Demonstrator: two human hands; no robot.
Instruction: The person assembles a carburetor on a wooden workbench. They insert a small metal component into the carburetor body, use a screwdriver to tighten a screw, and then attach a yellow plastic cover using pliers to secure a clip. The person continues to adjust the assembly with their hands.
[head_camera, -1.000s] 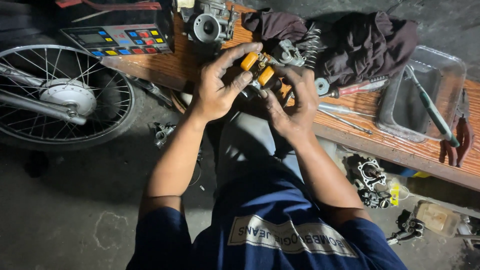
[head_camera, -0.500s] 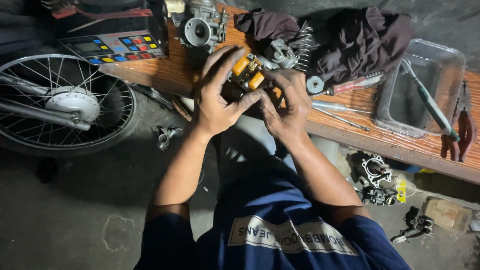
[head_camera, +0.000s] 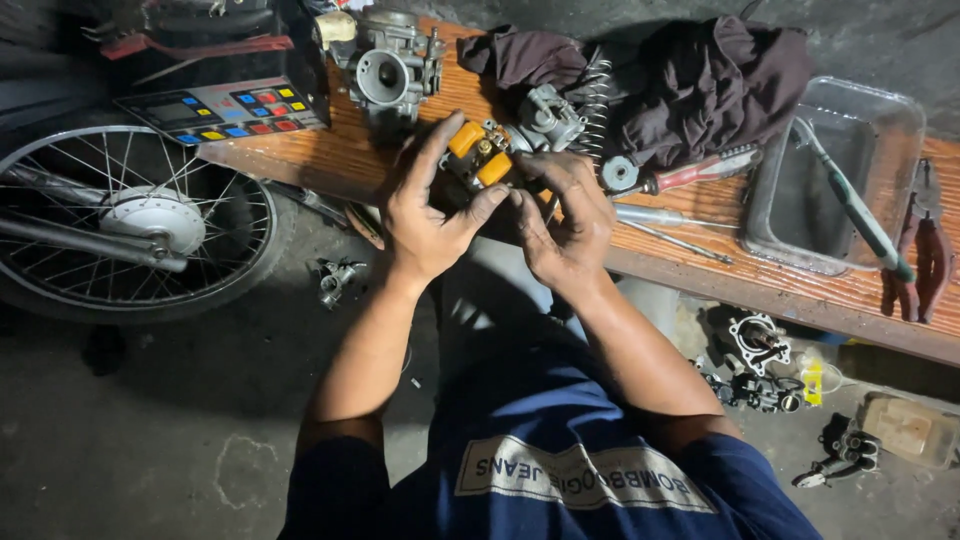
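Note:
Both my hands hold a small carburettor body with two orange floats (head_camera: 480, 155) over the near edge of a wooden bench (head_camera: 700, 265). My left hand (head_camera: 425, 215) grips it from the left, thumb against the lower float. My right hand (head_camera: 565, 225) cups it from the right and below, fingers curled around the metal body, which is mostly hidden by them.
On the bench lie a second carburettor (head_camera: 390, 70), a coil spring (head_camera: 592, 90), dark rags (head_camera: 700, 85), a red-handled screwdriver (head_camera: 690, 172), a clear tray (head_camera: 830, 175) with a green-handled tool, and red pliers (head_camera: 925, 245). A spoked wheel (head_camera: 130, 225) stands left; loose engine parts (head_camera: 755, 360) litter the floor.
Both hands stay on the float assembly, with the fingers shifting slightly around it. The view has drifted a little.

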